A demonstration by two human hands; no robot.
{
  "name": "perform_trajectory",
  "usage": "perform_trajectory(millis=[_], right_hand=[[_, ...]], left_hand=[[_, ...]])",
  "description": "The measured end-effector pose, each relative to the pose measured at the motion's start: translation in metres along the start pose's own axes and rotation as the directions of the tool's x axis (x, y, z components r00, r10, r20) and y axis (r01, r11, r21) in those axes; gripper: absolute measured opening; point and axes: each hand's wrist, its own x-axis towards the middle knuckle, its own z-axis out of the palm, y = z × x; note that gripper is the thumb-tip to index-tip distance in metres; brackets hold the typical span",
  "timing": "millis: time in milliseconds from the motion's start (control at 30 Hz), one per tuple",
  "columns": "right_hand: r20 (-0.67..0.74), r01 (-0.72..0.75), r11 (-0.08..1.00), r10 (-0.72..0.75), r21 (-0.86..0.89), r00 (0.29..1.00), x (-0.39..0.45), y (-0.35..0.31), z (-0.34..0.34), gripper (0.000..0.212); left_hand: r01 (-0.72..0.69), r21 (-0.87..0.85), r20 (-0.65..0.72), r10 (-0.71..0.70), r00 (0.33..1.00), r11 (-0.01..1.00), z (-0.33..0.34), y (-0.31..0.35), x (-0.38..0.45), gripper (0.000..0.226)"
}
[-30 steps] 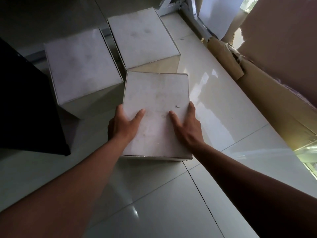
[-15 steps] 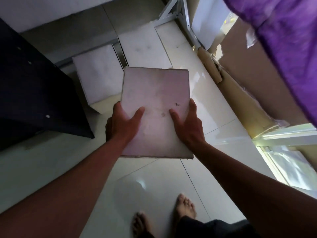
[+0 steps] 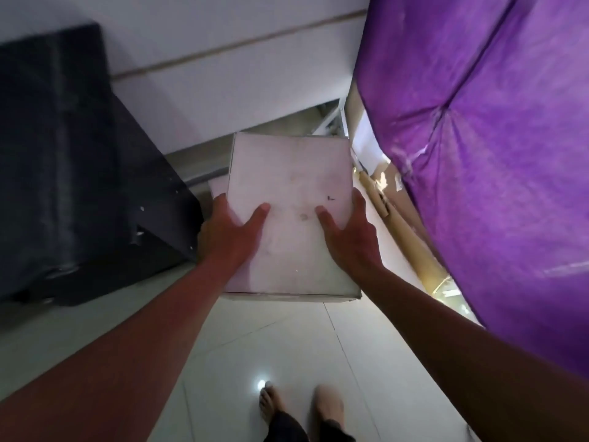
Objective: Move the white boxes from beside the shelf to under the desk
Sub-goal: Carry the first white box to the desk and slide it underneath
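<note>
Bare feet (image 3: 299, 406) are seen at the bottom edge, planted on the tiled floor (image 3: 242, 346); dark trouser hems cover the ankles.

Both forearms are extended forward from the lower corners. The white box (image 3: 288, 215) is held in the air between the two hands, clear of the floor, its near edge above the tiles just ahead of the feet. The top face is turned toward the camera; a small dark mark is noted near its right edge.

Left hand (image 3: 228, 232): the grip is closed on the box's left side, thumb laid flat on the top face, the fingers wrapped over the edge and hidden below. Right hand (image 3: 350, 232): the grip is closed on the right side in mirror fashion, thumb on top, fingers out of sight beneath. The box thus lies between the palms, with most of its length projecting beyond the thumbs.

A black cabinet (image 3: 70, 173) is seen to the left, near the box but not touching it. Purple cloth (image 3: 484, 154) fills the right side. Brown cardboard (image 3: 411, 250) lies along the floor under the cloth. A pale wall (image 3: 223, 74) is recorded beyond the box. The picture is somewhat blurred.
</note>
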Motion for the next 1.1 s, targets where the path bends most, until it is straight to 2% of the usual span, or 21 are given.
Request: perform_trajectory(millis=[133, 267, 467, 733, 1100], right_hand=[[0.009, 0.069, 0.998, -0.069, 0.003, 0.998, -0.026, -0.056, -0.031, 0.077], [0.05, 0.164, 0.986, -0.165, 0.011, 0.985, -0.053, -0.113, -0.046, 0.075], [0.118, 0.274, 0.961, -0.275, 0.02, 0.954, -0.097, -0.186, -0.042, 0.078], [0.232, 0.36, 0.933, -0.353, 0.012, 0.907, -0.185, -0.268, 0.027, 0.082], [0.412, 0.475, 0.874, -0.472, 0.104, 0.779, -0.354, -0.345, 0.199, 0.079]], left_hand=[[-0.033, -0.022, -0.071, 0.032, 0.997, 0.999, -0.055, 0.036, -0.029, 0.065], [-0.033, -0.04, -0.151, 0.027, 0.988, 0.999, -0.117, 0.059, -0.052, 0.07], [-0.022, -0.05, -0.259, 0.008, 0.966, 0.999, -0.2, 0.06, -0.076, 0.071], [0.053, -0.115, -0.388, -0.094, 0.917, 0.992, -0.323, -0.003, -0.114, 0.066], [0.158, -0.163, -0.543, -0.222, 0.81, 0.974, -0.51, -0.17, -0.18, 0.063]])
